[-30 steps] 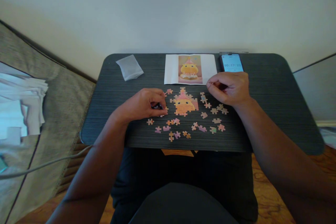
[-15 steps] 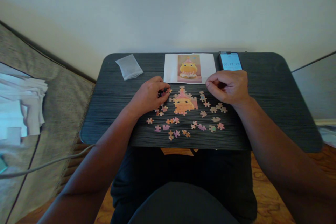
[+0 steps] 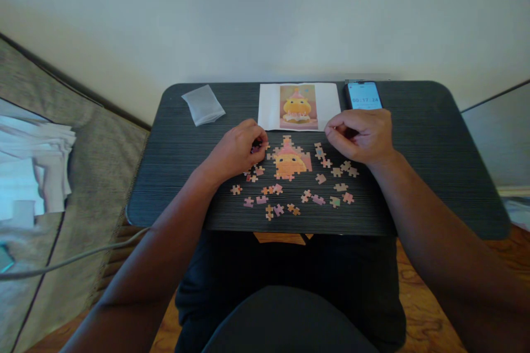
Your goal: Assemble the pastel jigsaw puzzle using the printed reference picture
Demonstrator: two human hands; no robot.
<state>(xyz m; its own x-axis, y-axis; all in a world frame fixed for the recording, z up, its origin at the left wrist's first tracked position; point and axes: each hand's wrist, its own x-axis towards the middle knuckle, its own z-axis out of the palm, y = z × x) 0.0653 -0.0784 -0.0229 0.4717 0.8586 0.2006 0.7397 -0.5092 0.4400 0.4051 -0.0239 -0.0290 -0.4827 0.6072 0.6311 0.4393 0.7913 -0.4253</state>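
My left hand (image 3: 242, 146) is curled at the left side of a partly joined jigsaw puzzle (image 3: 290, 162), its fingertips closed on a puzzle piece (image 3: 267, 146) that is mostly hidden. More pieces lie partly covered under those fingers. The joined part shows a yellow face with eyes and a pink hat. My right hand (image 3: 362, 135) rests at the lower right corner of a printed picture sheet (image 3: 269, 107), thumb and forefinger pinched together; whether anything is between them cannot be made out. Several loose pieces (image 3: 318, 199) lie below and right of the joined part.
A clear plastic bag (image 3: 203, 106) lies at the table's back left. Beyond my right hand a phone (image 3: 364, 95) shows a running timer. The dark table (image 3: 430, 176) meets a pale wall behind. Papers (image 3: 37, 160) are stacked at the far left, near a cable (image 3: 83, 259).
My left fingers have curled in slightly, and the piece at their tips shows less now. The right hand has stayed in place. The phone's timer has advanced.
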